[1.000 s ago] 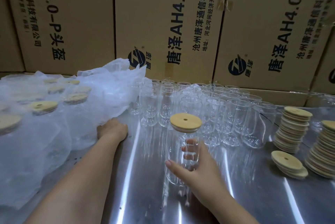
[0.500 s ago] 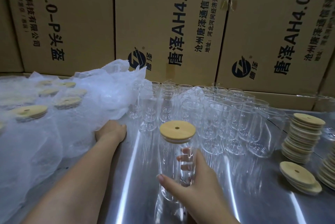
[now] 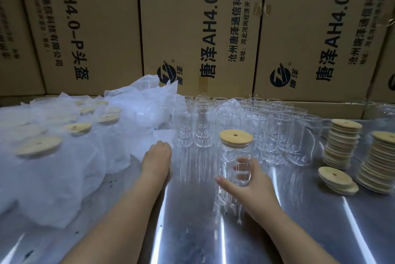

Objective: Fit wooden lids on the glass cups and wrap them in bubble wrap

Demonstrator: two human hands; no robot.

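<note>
My right hand (image 3: pixel 254 180) was wrapped round the lower half of a glass cup (image 3: pixel 235 165), thumb at the near side and fingers showing through the glass at the far side; the cup stood upright on the shiny metal table (image 3: pixel 192 231), a round wooden lid (image 3: pixel 236 138) with a small centre hole seated on its mouth. At about 9 o'clock from that cup my left hand (image 3: pixel 157 154) lay knuckles-up on the table, fingers curled under at the edge of the bubble wrap (image 3: pixel 64 174); whether it gripped the sheet I could not tell. The wrap spread from 9 toward 11 o'clock, heaped over already lidded cups, their wooden tops (image 3: pixel 39 148) showing through the plastic. At 3 o'clock a few loose lids (image 3: pixel 336 180) lay overlapped flat on the table, with two tall lid stacks (image 3: pixel 342 144) just behind and beside them. At 12 o'clock, directly beyond the held cup, rows of empty open glasses (image 3: pixel 245 118) stood packed together. Behind everything, a wall of printed cardboard cartons (image 3: pixel 196 28) closed off the far side.
</note>
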